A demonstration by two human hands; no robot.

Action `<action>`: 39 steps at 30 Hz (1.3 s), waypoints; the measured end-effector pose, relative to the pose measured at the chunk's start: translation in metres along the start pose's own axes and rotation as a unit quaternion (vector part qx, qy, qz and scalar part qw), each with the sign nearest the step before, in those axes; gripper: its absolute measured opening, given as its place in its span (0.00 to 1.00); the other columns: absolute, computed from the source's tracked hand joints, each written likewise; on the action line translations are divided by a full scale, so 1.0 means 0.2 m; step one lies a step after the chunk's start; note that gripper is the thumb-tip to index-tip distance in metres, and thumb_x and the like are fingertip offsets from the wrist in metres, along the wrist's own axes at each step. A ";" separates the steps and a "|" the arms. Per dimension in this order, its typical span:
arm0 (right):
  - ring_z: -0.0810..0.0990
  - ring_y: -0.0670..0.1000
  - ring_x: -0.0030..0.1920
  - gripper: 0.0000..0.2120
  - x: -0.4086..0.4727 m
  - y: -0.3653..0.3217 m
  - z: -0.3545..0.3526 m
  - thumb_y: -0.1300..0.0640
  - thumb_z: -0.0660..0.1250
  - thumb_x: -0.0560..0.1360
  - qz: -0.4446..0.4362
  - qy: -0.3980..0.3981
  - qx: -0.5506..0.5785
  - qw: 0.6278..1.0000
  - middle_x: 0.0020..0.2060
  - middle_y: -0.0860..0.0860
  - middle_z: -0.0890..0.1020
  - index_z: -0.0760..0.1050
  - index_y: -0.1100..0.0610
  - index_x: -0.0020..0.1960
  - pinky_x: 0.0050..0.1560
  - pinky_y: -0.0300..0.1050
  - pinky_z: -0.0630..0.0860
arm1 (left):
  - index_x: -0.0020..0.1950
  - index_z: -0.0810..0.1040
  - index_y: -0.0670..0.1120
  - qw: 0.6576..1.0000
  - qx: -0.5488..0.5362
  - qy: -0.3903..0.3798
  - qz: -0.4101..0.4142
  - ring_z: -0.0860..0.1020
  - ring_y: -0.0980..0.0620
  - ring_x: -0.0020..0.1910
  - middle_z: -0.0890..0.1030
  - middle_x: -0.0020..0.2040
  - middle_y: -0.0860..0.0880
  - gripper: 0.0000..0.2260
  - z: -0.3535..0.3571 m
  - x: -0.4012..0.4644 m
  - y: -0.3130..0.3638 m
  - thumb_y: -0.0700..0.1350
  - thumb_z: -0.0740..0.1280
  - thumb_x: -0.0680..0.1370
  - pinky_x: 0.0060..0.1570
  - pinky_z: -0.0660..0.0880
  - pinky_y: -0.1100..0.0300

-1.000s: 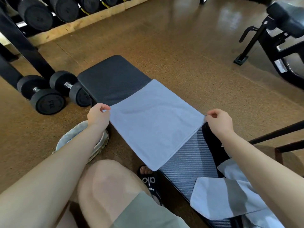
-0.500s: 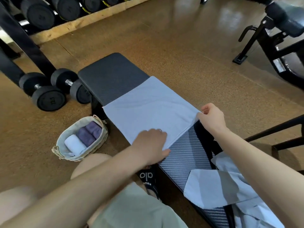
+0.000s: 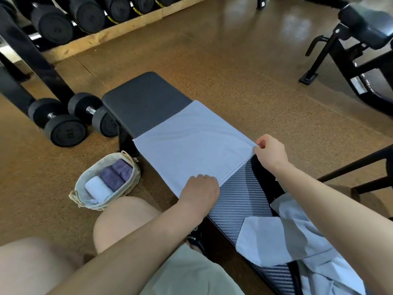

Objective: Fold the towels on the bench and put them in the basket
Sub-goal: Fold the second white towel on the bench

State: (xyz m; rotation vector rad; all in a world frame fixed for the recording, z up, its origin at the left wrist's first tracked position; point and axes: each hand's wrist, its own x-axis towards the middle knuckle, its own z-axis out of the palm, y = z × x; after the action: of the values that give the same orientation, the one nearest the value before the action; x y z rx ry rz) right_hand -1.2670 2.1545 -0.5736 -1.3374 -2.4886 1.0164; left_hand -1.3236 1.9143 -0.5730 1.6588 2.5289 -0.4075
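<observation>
A light blue towel (image 3: pixel 191 145) lies spread flat across the black bench (image 3: pixel 144 103). My left hand (image 3: pixel 198 191) rests on the towel's near corner at the bench's front edge, fingers curled on the cloth. My right hand (image 3: pixel 270 152) pinches the towel's right corner at the far side of the bench. A pile of unfolded light blue towels (image 3: pixel 287 241) lies on the bench near my right forearm. The woven basket (image 3: pixel 79 195) stands on the floor left of the bench, holding a white rolled towel (image 3: pixel 97 188) and purple rolled towels (image 3: pixel 117 173).
Black dumbbells (image 3: pixel 68 120) lie on the floor left of the bench, beside a rack post and a rack of more dumbbells (image 3: pixel 85 15) behind. Another black gym machine (image 3: pixel 350 50) stands at the upper right. My bare knees and a sandal are below the bench.
My left hand let go of the towel's left corner and moved right to the near corner. The towel settled flat on the bench. The basket, hidden before by my arm, came into view.
</observation>
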 end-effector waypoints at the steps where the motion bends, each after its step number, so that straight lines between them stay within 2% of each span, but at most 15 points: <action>1: 0.77 0.55 0.48 0.06 0.00 0.00 0.00 0.62 0.64 0.77 0.002 -0.002 -0.003 1.000 0.47 0.52 0.79 0.75 0.56 0.52 0.43 0.47 0.70 | 0.57 0.74 0.41 1.000 -0.001 0.003 0.002 0.78 0.46 0.49 0.78 0.51 0.45 0.09 -0.01 -0.01 0.00 0.37 0.65 0.77 0.40 0.61 0.54; 4: 0.77 0.56 0.49 0.05 0.01 0.00 0.01 0.61 0.64 0.77 0.007 -0.003 -0.009 1.000 0.48 0.53 0.80 0.75 0.55 0.52 0.45 0.47 0.70 | 0.41 0.77 0.48 0.999 0.025 -0.001 0.038 0.76 0.52 0.33 0.77 0.35 0.51 0.09 0.02 -0.01 -0.02 0.46 0.76 0.67 0.33 0.56 0.56; 9: 0.77 0.59 0.51 0.06 0.00 0.00 0.02 0.61 0.61 0.78 -0.009 -0.009 -0.041 0.999 0.48 0.56 0.80 0.73 0.55 0.53 0.48 0.52 0.74 | 0.32 0.74 0.48 0.998 0.037 0.008 0.048 0.70 0.52 0.25 0.71 0.27 0.51 0.15 0.06 -0.02 -0.03 0.45 0.80 0.57 0.31 0.52 0.57; 12: 0.76 0.60 0.50 0.06 0.00 -0.01 0.03 0.62 0.59 0.78 -0.031 -0.008 -0.063 0.997 0.49 0.57 0.78 0.72 0.57 0.55 0.47 0.53 0.74 | 0.36 0.75 0.48 0.997 0.042 0.031 0.057 0.72 0.52 0.28 0.73 0.30 0.51 0.12 0.05 -0.04 -0.03 0.45 0.77 0.63 0.30 0.54 0.57; 14: 0.76 0.60 0.50 0.07 0.00 -0.01 0.03 0.63 0.59 0.79 -0.032 -0.009 -0.062 0.998 0.49 0.58 0.78 0.72 0.58 0.55 0.48 0.53 0.74 | 0.44 0.76 0.47 0.996 0.051 0.027 0.071 0.75 0.51 0.34 0.76 0.37 0.50 0.04 0.04 -0.06 -0.03 0.41 0.69 0.71 0.31 0.57 0.56; 16: 0.75 0.60 0.51 0.08 0.01 -0.01 0.02 0.64 0.58 0.78 -0.033 -0.003 -0.055 0.998 0.50 0.58 0.78 0.72 0.58 0.55 0.49 0.54 0.74 | 0.48 0.75 0.46 0.996 0.051 0.018 0.066 0.76 0.51 0.38 0.77 0.40 0.50 0.06 0.05 -0.07 -0.02 0.38 0.65 0.73 0.32 0.59 0.55; 19: 0.75 0.60 0.51 0.09 0.00 -0.01 0.02 0.65 0.57 0.78 -0.023 0.005 -0.051 0.998 0.52 0.58 0.77 0.71 0.58 0.57 0.49 0.54 0.74 | 0.47 0.77 0.46 0.997 0.053 0.010 0.060 0.75 0.51 0.36 0.77 0.39 0.50 0.06 0.01 -0.06 -0.02 0.40 0.68 0.71 0.33 0.58 0.55; 21: 0.73 0.61 0.52 0.11 -0.02 -0.03 0.04 0.66 0.59 0.77 -0.028 0.026 -0.112 0.993 0.54 0.59 0.75 0.70 0.60 0.59 0.50 0.55 0.73 | 0.53 0.75 0.44 0.997 0.039 0.024 0.054 0.76 0.49 0.42 0.77 0.45 0.48 0.07 0.02 -0.07 -0.02 0.38 0.63 0.75 0.36 0.60 0.54; 22: 0.73 0.63 0.53 0.13 -0.02 -0.06 0.05 0.66 0.60 0.76 -0.058 0.050 -0.169 0.983 0.56 0.60 0.74 0.70 0.61 0.61 0.52 0.56 0.73 | 0.56 0.73 0.43 0.998 0.032 0.020 0.050 0.76 0.47 0.46 0.76 0.48 0.47 0.09 0.04 -0.07 -0.02 0.36 0.60 0.77 0.38 0.60 0.53; 24: 0.75 0.65 0.56 0.19 -0.05 -0.12 0.11 0.64 0.63 0.75 -0.194 0.076 -0.237 0.949 0.58 0.61 0.75 0.72 0.61 0.65 0.54 0.59 0.75 | 0.57 0.71 0.43 0.999 0.007 0.019 0.048 0.76 0.47 0.46 0.76 0.49 0.47 0.09 0.02 -0.08 -0.03 0.36 0.62 0.77 0.38 0.60 0.53; 26: 0.77 0.66 0.60 0.22 -0.08 -0.19 0.21 0.60 0.63 0.74 -0.361 0.023 -0.207 0.909 0.61 0.62 0.78 0.74 0.61 0.68 0.58 0.60 0.77 | 0.53 0.73 0.46 0.999 0.003 0.012 0.051 0.77 0.49 0.41 0.77 0.45 0.49 0.10 0.02 -0.08 -0.05 0.38 0.68 0.74 0.35 0.59 0.54; 28: 0.72 0.63 0.71 0.26 -0.11 -0.25 0.32 0.52 0.56 0.79 -0.430 -0.078 -0.234 0.868 0.71 0.59 0.74 0.70 0.57 0.74 0.69 0.61 0.69 | 0.50 0.75 0.47 0.998 -0.027 -0.004 0.056 0.78 0.50 0.37 0.78 0.42 0.51 0.10 0.03 -0.06 -0.06 0.41 0.72 0.72 0.33 0.57 0.55; 31: 0.53 0.56 0.81 0.32 -0.04 -0.32 0.38 0.40 0.38 0.79 -0.410 -0.159 -0.307 0.844 0.81 0.51 0.56 0.57 0.45 0.81 0.80 0.56 0.49 | 0.52 0.74 0.47 0.997 -0.055 -0.013 0.053 0.78 0.49 0.39 0.78 0.43 0.51 0.08 0.05 -0.03 -0.06 0.44 0.72 0.76 0.32 0.52 0.55; 33: 0.45 0.52 0.82 0.30 0.07 -0.34 0.37 0.39 0.36 0.80 -0.393 -0.161 -0.325 0.845 0.82 0.49 0.49 0.50 0.41 0.82 0.80 0.53 0.44 | 0.51 0.74 0.48 0.996 -0.076 -0.019 0.049 0.77 0.49 0.38 0.77 0.42 0.51 0.08 0.07 -0.02 -0.07 0.44 0.71 0.77 0.32 0.52 0.55; 39: 0.41 0.50 0.81 0.29 0.38 -0.40 0.38 0.37 0.38 0.82 -0.327 -0.165 -0.312 0.877 0.82 0.46 0.44 0.43 0.41 0.82 0.80 0.54 0.45 | 0.60 0.70 0.45 0.991 -0.120 -0.007 0.058 0.75 0.44 0.48 0.75 0.51 0.48 0.06 0.05 0.00 -0.10 0.42 0.61 0.83 0.41 0.57 0.52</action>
State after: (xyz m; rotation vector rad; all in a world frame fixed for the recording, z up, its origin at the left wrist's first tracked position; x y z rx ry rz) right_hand -1.3988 2.1460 -0.5947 -0.2874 -3.3239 0.2977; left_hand -1.3415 1.9045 -0.5785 1.6919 2.3470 -0.0985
